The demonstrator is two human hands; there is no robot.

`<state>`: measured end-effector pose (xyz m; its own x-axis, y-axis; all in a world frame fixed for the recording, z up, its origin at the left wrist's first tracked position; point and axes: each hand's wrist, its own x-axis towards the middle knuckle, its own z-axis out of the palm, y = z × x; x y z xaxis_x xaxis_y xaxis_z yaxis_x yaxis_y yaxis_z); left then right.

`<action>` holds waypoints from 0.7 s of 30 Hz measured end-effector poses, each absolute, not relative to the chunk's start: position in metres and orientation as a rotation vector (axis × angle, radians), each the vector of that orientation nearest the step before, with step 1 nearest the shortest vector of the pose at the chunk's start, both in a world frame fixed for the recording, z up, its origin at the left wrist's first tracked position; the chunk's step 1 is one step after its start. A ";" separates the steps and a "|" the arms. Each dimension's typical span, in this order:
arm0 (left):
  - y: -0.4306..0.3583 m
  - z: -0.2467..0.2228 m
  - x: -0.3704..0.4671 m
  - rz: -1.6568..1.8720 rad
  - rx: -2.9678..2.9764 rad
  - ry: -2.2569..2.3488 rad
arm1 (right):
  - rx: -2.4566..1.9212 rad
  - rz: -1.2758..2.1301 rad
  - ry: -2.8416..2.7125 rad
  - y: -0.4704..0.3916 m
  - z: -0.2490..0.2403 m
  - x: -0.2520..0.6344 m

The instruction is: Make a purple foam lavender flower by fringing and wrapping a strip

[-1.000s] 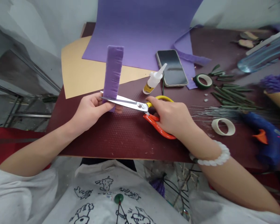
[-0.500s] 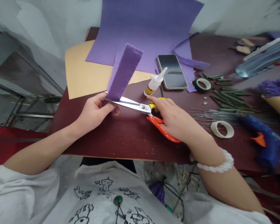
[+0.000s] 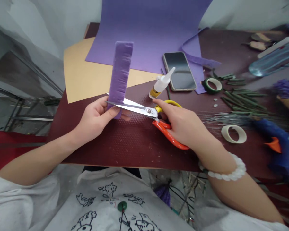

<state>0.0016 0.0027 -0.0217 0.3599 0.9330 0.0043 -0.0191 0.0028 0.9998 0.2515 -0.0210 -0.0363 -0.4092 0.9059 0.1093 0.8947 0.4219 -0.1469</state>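
Observation:
A purple strip (image 3: 121, 70) with a row of small slits along its right edge stands up from my left hand (image 3: 96, 117), which pinches its lower end between thumb and fingers. My right hand (image 3: 180, 120) is closed on scissors (image 3: 146, 110) with one yellow and one red handle. The parted blades reach left across the strip's lower part, close to my left thumb. Just beyond my right fingertips stands a small white glue bottle (image 3: 159, 86) with a yellow label.
Behind lie a large purple sheet (image 3: 149, 35), a tan sheet (image 3: 84, 70) and a phone (image 3: 180, 71). To the right are green tape (image 3: 212, 85), green stems (image 3: 243, 101), wires, a pale tape roll (image 3: 234, 134), a blue glue gun (image 3: 276, 141) and a clear bottle (image 3: 267, 62).
The purple strip has swung from leaning right to nearly upright, its slit face turned more toward me. My left fingers have shifted slightly beneath it. The scissors remain around its lower part.

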 end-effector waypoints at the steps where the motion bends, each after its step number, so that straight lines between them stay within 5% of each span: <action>1: 0.003 -0.022 0.001 0.949 1.342 0.900 | -1.599 0.089 -2.503 -0.021 -0.036 0.252; 21: 0.005 -0.017 -0.002 0.794 1.378 1.067 | -1.548 -0.045 -2.524 -0.022 -0.039 0.253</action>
